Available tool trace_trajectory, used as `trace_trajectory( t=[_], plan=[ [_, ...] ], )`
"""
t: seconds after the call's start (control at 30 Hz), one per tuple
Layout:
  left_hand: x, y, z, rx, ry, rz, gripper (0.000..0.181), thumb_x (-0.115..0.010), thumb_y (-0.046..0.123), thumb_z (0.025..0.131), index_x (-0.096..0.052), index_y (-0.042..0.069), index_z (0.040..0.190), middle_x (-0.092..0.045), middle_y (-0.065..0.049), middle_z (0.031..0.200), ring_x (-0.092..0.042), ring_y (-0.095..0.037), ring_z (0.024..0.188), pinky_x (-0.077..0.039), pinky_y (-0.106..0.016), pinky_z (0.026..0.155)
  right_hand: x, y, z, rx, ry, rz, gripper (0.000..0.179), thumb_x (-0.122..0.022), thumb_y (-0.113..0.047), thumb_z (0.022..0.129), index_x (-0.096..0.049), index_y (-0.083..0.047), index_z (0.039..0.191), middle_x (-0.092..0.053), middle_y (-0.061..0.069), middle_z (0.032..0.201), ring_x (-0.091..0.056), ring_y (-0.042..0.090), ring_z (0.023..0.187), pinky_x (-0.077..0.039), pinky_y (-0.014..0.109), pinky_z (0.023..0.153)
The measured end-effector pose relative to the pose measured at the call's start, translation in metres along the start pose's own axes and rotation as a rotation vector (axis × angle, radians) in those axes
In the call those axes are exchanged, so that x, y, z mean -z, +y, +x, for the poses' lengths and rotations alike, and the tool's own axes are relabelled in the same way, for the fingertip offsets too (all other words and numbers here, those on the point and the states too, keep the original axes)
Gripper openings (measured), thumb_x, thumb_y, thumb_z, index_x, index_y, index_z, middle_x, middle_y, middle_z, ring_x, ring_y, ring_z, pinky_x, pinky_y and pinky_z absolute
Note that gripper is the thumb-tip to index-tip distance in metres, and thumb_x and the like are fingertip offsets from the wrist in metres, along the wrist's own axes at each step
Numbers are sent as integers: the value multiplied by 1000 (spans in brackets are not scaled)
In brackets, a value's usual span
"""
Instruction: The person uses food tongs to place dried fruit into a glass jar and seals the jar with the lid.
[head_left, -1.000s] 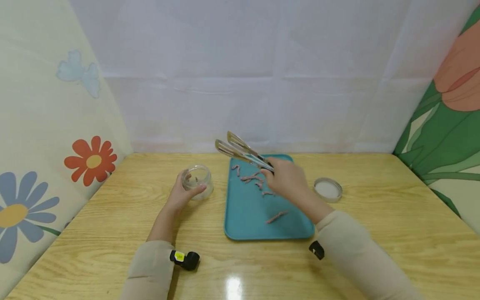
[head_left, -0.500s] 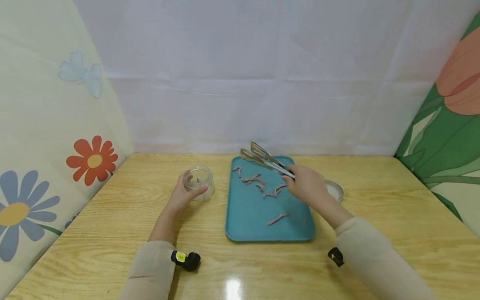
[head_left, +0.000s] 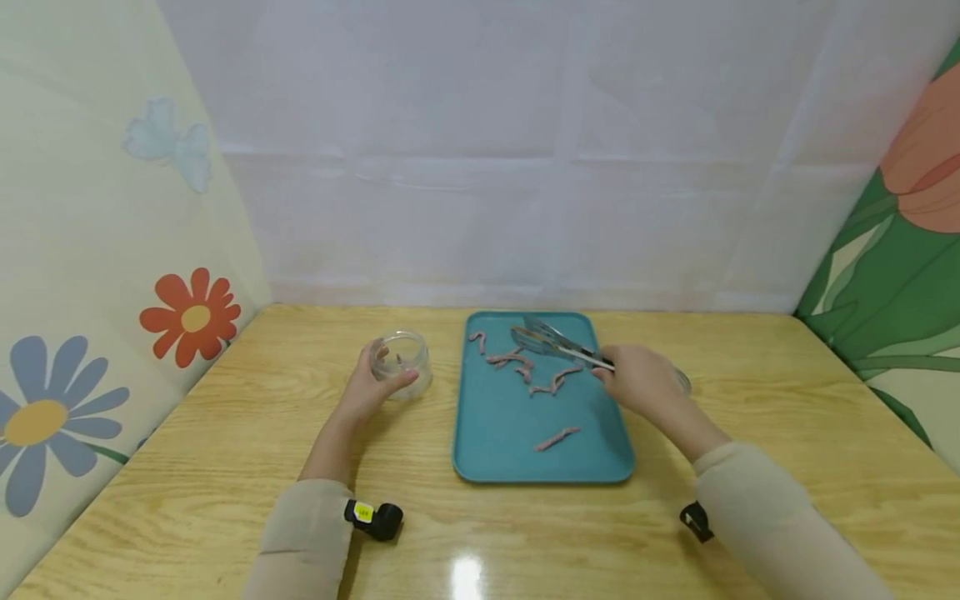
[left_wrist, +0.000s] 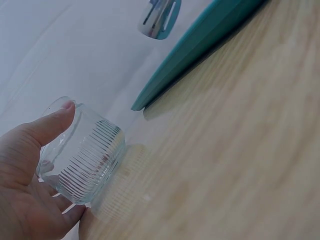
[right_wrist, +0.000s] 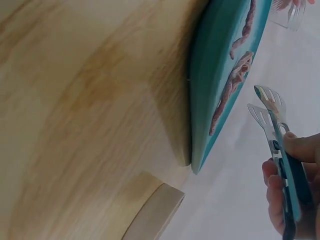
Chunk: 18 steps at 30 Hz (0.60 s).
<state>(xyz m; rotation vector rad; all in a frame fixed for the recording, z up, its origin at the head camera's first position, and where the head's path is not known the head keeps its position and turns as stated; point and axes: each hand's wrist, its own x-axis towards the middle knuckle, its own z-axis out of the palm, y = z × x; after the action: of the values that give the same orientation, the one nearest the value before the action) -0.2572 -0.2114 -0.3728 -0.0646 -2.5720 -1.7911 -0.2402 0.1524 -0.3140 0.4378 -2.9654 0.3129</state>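
Creased white cloth (head_left: 420,208) hangs behind a yellowish, wood-grained counter (head_left: 337,550), its glossy top catching one bright reflection, and printed flowers cover the side panels. From where I stand, a shallow turquoise tray (head_left: 510,458) with rounded corners and a raised rim lies in the middle, carrying thin, crooked pink strips (head_left: 557,439); most gather toward the far half, and one lies apart nearer the person. Left of the tray, the left hand (head_left: 367,383) grips a squat jar (head_left: 411,383) of clear glass, thumb on the near side. Something small and dark shows inside, too small to name. Over the tray's far right side, the right hand (head_left: 645,379) holds metal tongs (head_left: 558,346) with slotted, rounded heads spread apart. Just past that wrist peeks the rim of a lid (head_left: 682,382).

Down at the left wrist, the jar's wall turns out to be ribbed with fine parallel lines; whether its base touches the counter I cannot tell. Close by the right wrist, the strips look fibrous and streaked with white, the thumb presses along one dark handle, fingers curl round the other, and the lid's smooth side comes into sight.
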Motion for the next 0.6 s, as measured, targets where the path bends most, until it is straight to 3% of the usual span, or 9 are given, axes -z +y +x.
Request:
trace_trajectory(
  t=[0.37,0.6],
  plan=[
    [-1,1,0,4,7,-1,96,-68,38,72,-3,13,139,-16,-13,139,-11,-36,125,-20,-49,95,-6,4,0,29,-41,17,12,-60,-21,82,-59,-9,80,-49,-1,60,-42,14,49,-33,27,42],
    [-2,23,-13,19,-8,-39,88,-65,25,78,-2,8,138,-12,-19,139,-8,-38,124,-17,-50,96,-8,6,1,36,-35,19,13,-60,-20,82,-56,-10,76,-47,-1,59,-42,14,50,-33,27,42]
  ],
)
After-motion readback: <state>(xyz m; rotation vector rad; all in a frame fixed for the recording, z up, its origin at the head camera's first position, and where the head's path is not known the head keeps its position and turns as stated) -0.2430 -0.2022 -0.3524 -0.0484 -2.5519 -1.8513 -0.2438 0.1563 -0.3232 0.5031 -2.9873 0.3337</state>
